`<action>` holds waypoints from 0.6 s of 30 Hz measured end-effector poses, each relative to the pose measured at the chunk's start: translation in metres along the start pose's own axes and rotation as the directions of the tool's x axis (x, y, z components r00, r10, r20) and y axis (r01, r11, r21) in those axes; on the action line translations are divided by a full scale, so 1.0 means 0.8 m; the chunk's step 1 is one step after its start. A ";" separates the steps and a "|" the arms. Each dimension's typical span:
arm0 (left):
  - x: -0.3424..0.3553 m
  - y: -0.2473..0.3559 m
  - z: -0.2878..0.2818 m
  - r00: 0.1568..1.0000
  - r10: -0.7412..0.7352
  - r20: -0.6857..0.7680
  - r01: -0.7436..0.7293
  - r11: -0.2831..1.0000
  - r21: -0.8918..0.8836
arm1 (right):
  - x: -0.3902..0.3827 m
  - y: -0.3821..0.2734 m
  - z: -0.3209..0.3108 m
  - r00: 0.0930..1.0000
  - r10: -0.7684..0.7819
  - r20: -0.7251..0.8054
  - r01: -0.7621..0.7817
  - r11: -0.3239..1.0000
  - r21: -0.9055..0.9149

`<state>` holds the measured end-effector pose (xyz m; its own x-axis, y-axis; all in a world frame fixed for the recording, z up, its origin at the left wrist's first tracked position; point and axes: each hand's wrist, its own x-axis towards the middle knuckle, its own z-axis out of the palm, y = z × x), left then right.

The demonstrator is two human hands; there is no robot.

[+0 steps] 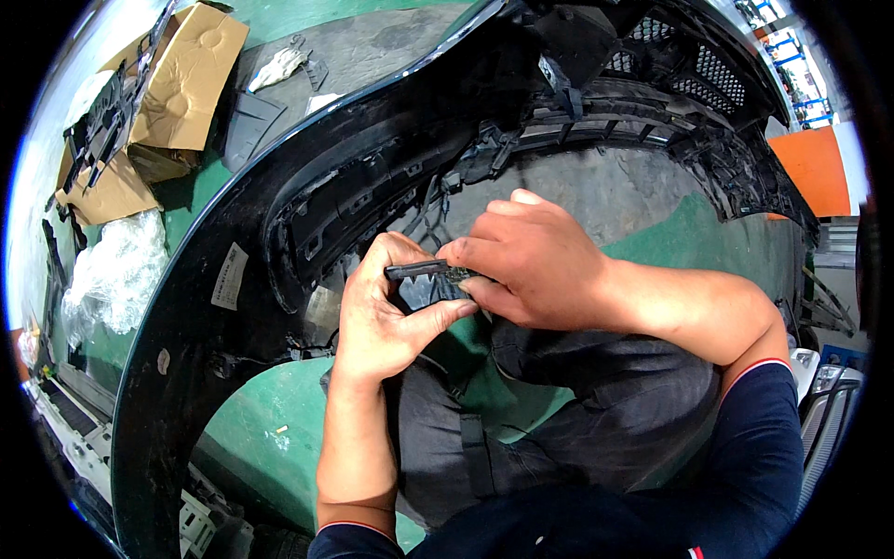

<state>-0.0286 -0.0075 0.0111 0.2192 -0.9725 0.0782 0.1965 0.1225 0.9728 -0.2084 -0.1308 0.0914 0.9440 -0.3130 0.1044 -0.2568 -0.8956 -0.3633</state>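
Note:
My left hand point(391, 326) grips a small black plastic part point(419, 288) from the left side, its thumb along the lower edge. My right hand point(526, 261) has curled fingers pinched at the part's right end, partly hiding it. Both hands are above my lap, in front of a large curved black car bumper point(196, 307) that arcs around me with its inner ribs, brackets and mesh grille point(715, 84) showing.
At the upper left lie an open cardboard box point(186, 74) with black parts, crumpled clear plastic wrap point(116, 275) and a white glove point(275, 70). An orange panel point(808, 172) stands at the right. The floor is green point(279, 429) with grey patches.

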 end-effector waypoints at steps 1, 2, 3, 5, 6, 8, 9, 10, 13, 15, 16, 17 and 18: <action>-0.001 0.001 -0.003 1.000 -0.008 0.000 0.008 1.000 0.003 | 0.002 -0.002 0.002 1.000 -0.001 -0.003 0.001 1.000 0.005; -0.002 0.002 -0.004 1.000 -0.014 -0.001 0.014 1.000 0.005 | 0.003 -0.002 0.002 1.000 -0.003 -0.005 0.003 1.000 0.010; -0.002 0.002 -0.005 1.000 -0.022 0.001 0.022 1.000 0.008 | 0.004 -0.002 0.002 1.000 -0.001 0.002 0.000 1.000 0.006; 0.004 -0.001 -0.004 1.000 -0.011 0.009 0.010 0.996 0.083 | 0.000 0.000 -0.005 1.000 0.021 0.013 -0.021 1.000 -0.021; 0.010 -0.002 0.001 1.000 -0.001 0.025 -0.002 0.993 0.114 | -0.001 0.002 -0.007 0.999 0.006 0.043 -0.005 0.999 -0.036; 0.011 0.002 0.005 0.999 0.023 0.046 -0.033 0.970 0.240 | -0.006 0.008 -0.002 0.994 0.022 0.105 -0.011 0.994 -0.107; 0.010 0.003 0.005 1.000 0.018 0.024 -0.024 0.963 0.268 | -0.011 0.016 0.004 0.998 -0.016 0.057 0.017 1.000 -0.023; 0.005 0.003 0.001 1.000 0.022 0.000 -0.021 0.957 0.290 | -0.009 0.021 0.013 0.998 -0.057 0.005 0.057 0.997 0.048; 0.000 0.007 -0.005 0.998 -0.014 -0.063 0.027 0.977 0.212 | 0.006 0.010 0.028 0.996 -0.073 -0.058 0.069 0.995 -0.067; 0.005 0.006 0.001 0.996 -0.062 -0.060 0.071 0.986 0.154 | 0.007 0.016 0.027 0.999 -0.002 0.043 0.004 0.999 -0.039; 0.009 0.004 0.007 0.996 -0.083 -0.038 0.087 0.989 0.122 | 0.005 0.019 0.020 0.994 0.029 0.103 -0.026 0.999 -0.034; 0.007 0.002 0.008 0.998 -0.050 -0.031 0.054 0.989 0.136 | 0.002 0.017 0.026 0.996 0.035 0.077 -0.035 0.999 0.003; 0.005 0.004 0.006 0.998 -0.059 -0.004 0.059 0.986 0.157 | 0.000 0.015 0.028 0.997 0.036 0.067 -0.035 0.999 -0.014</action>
<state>-0.0314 -0.0117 0.0156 0.2113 -0.9772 0.0196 0.0563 0.0322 0.9979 -0.2068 -0.1346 0.0659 0.9459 -0.3230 0.0294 -0.2924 -0.8885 -0.3536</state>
